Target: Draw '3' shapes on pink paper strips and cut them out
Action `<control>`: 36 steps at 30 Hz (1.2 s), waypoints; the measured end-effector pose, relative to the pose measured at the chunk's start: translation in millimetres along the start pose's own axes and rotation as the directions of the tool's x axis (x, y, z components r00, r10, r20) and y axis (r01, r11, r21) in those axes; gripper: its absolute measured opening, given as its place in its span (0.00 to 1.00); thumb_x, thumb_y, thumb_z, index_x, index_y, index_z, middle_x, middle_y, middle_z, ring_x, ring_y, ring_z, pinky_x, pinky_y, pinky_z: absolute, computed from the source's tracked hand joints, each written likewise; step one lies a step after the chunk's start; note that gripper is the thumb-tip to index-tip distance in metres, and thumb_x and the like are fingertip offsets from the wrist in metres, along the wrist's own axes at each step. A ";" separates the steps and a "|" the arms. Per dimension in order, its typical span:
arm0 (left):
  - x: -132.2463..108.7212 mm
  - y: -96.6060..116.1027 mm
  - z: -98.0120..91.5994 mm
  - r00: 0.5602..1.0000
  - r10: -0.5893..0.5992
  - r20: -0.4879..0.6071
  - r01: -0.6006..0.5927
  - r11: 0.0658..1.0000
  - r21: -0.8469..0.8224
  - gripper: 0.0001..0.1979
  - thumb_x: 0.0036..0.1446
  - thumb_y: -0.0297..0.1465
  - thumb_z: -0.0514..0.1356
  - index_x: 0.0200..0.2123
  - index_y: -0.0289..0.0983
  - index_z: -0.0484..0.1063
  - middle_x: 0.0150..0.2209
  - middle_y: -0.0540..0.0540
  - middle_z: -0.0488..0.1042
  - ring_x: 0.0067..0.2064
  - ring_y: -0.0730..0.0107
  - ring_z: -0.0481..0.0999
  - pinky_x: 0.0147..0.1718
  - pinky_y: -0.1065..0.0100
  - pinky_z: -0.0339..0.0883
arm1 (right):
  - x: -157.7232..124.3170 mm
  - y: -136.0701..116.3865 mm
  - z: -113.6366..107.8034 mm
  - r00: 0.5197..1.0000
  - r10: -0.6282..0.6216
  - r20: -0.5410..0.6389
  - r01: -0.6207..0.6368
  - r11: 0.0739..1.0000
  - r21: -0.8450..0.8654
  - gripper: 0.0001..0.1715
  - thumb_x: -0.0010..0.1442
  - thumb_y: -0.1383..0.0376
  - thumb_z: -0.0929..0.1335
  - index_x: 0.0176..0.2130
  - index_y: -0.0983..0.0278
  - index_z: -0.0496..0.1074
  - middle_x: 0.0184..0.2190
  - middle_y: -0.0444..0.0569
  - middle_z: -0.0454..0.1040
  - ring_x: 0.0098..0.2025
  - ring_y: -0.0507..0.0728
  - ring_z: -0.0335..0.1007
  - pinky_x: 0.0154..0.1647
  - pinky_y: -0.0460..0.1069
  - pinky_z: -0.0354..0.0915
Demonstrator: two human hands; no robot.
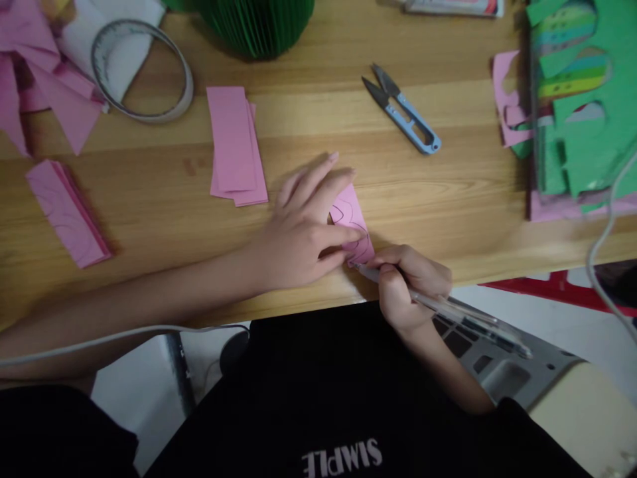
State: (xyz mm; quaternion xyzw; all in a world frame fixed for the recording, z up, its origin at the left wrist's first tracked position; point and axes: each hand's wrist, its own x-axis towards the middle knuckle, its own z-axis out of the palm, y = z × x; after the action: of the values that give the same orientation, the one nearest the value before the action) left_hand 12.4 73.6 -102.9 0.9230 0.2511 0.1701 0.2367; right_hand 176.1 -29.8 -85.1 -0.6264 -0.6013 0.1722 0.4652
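Observation:
A small pink paper strip [354, 226] lies near the front edge of the wooden table [448, 199], with dark curved lines drawn on it. My left hand [303, 226] lies flat on the strip, fingers spread and pressing it down. My right hand [408, 285] is closed round a clear pen [448, 309], whose tip touches the strip's near end.
A stack of pink strips [235, 147] lies left of my hands, another pink stack [67, 212] farther left. Blue thread snips [403, 111] lie behind. A tape roll [144, 70], green honeycomb paper [256, 23] and cut green sheets [587, 113] line the back and right. A white cable [114, 337] crosses below.

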 end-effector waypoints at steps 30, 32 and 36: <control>0.8 0.2 -2.7 1.000 0.002 0.027 -0.002 1.000 -0.011 0.11 0.63 0.37 0.58 0.45 0.43 0.77 0.69 0.48 0.56 0.72 0.43 0.47 0.67 0.42 0.44 | -1.9 0.9 -1.8 0.999 0.041 -0.027 -0.041 0.999 -0.007 0.15 0.51 0.76 0.63 0.27 0.56 0.71 0.21 0.38 0.76 0.19 0.50 0.70 0.19 0.45 0.65; 0.6 0.1 -3.3 1.000 0.006 0.029 -0.005 1.000 -0.016 0.10 0.63 0.37 0.59 0.45 0.44 0.77 0.70 0.49 0.55 0.72 0.43 0.46 0.67 0.42 0.43 | -3.1 2.8 -2.2 0.998 0.040 -0.041 -0.040 0.999 -0.007 0.15 0.52 0.76 0.64 0.28 0.57 0.72 0.21 0.38 0.76 0.19 0.50 0.70 0.19 0.45 0.65; 0.4 -0.5 -2.8 1.000 0.022 0.005 -0.022 1.000 -0.020 0.10 0.64 0.36 0.58 0.43 0.44 0.78 0.69 0.49 0.55 0.71 0.42 0.48 0.66 0.41 0.45 | -4.7 5.1 -1.1 0.993 0.073 -0.093 -0.075 0.997 -0.019 0.14 0.51 0.75 0.63 0.26 0.58 0.71 0.19 0.38 0.73 0.17 0.50 0.67 0.18 0.45 0.63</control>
State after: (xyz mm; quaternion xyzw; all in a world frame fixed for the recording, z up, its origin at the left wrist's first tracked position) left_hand 11.4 75.2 -100.8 0.9238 0.2384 0.1727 0.2446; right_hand 179.0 -33.7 -90.1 -0.6608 -0.5574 0.1537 0.4785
